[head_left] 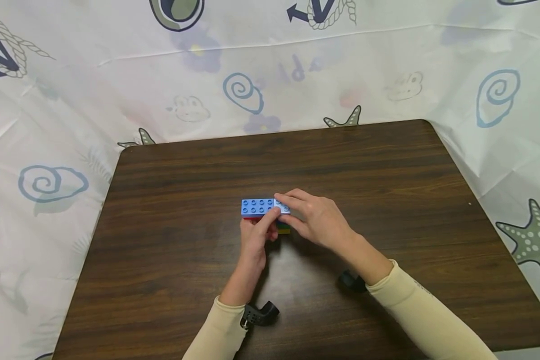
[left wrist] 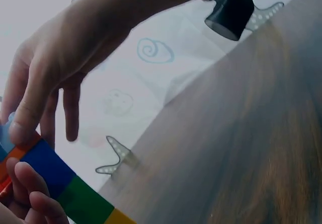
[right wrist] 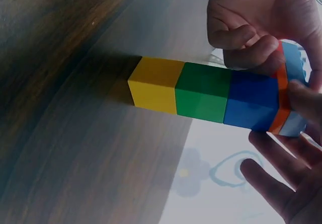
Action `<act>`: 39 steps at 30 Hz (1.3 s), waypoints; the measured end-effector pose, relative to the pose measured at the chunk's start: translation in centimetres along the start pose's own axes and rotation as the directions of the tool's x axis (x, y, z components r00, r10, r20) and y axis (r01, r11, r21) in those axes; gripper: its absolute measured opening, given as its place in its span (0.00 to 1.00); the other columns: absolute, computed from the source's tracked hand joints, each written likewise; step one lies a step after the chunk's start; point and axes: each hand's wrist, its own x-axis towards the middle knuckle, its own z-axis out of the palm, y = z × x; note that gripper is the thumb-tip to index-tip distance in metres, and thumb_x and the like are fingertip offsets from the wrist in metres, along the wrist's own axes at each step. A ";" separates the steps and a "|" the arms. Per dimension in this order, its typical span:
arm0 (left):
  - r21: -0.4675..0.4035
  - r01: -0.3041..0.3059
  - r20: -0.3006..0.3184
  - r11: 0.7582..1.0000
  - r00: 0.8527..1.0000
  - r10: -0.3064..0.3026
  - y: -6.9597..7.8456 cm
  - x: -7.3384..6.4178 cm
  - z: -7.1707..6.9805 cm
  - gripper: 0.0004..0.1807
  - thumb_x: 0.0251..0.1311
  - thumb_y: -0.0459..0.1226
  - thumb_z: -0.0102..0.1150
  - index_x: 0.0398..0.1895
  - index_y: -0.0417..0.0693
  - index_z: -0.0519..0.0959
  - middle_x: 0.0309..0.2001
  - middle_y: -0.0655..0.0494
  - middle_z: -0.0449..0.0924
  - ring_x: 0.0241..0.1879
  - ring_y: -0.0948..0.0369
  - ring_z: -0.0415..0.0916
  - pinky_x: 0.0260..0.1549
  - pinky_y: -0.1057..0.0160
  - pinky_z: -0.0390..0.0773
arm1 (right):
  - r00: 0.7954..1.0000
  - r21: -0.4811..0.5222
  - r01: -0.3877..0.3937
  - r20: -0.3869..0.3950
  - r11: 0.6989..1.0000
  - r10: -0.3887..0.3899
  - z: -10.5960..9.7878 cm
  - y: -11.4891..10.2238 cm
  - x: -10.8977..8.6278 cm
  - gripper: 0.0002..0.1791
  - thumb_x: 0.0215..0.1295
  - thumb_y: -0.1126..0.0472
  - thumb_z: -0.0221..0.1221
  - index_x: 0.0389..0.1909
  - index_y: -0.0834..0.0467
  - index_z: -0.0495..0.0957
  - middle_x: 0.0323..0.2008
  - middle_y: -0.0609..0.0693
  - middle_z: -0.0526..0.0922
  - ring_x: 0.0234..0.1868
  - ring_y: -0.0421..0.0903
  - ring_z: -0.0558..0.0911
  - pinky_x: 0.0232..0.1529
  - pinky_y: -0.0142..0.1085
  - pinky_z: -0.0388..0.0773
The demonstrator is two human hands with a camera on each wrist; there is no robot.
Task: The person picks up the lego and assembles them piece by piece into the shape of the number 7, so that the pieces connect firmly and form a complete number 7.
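Note:
A stack of toy building bricks stands on the table. In the right wrist view it has a yellow brick (right wrist: 155, 85) at the base, then a green brick (right wrist: 202, 93), a dark blue brick (right wrist: 251, 99) and a thin red-orange plate (right wrist: 283, 95). A studded light blue layer (head_left: 256, 203) tops it, paler at its right end; whether that is a separate piece I cannot tell. My left hand (head_left: 253, 242) holds the overhanging left part, thumb on top and fingers curled beneath. My right hand (head_left: 321, 217) pinches the right end between thumb and fingers.
The brown wood-grain table (head_left: 162, 280) has its far edge against a white patterned cloth (head_left: 297, 95) hanging behind and at the sides. Black wrist devices, one (head_left: 262, 314) on the left and one (head_left: 352, 281) on the right, sit below the forearms.

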 end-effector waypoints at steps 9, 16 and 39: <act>-0.025 0.050 -0.041 0.998 0.998 -0.051 -0.1 0.0 0.3 0.13 0.53 0.43 0.72 0.31 0.46 0.78 0.14 0.56 0.72 0.12 0.63 0.66 0.13 0.69 0.66 | 0.998 0.197 -0.064 0.011 0.978 0.063 0.3 0.8 -0.1 0.28 0.63 0.54 0.67 0.63 0.54 0.76 0.52 0.49 0.83 0.42 0.43 0.84 0.39 0.38 0.80; -0.046 0.015 -0.042 0.999 0.999 -0.017 0.0 0.1 0.5 0.12 0.52 0.42 0.72 0.28 0.44 0.80 0.13 0.55 0.74 0.11 0.64 0.69 0.10 0.71 0.66 | 0.994 0.232 -0.104 0.050 0.967 0.095 0.2 0.9 0.2 0.25 0.63 0.54 0.67 0.59 0.56 0.79 0.52 0.51 0.84 0.49 0.48 0.84 0.44 0.42 0.81; -0.065 -0.024 0.016 0.998 1.000 0.025 -0.1 0.1 0.1 0.15 0.59 0.48 0.67 0.30 0.46 0.80 0.15 0.55 0.77 0.12 0.63 0.73 0.10 0.71 0.64 | 0.997 0.200 -0.083 0.020 0.976 0.081 0.5 1.0 0.0 0.25 0.64 0.55 0.66 0.61 0.56 0.77 0.53 0.52 0.83 0.48 0.48 0.84 0.40 0.41 0.80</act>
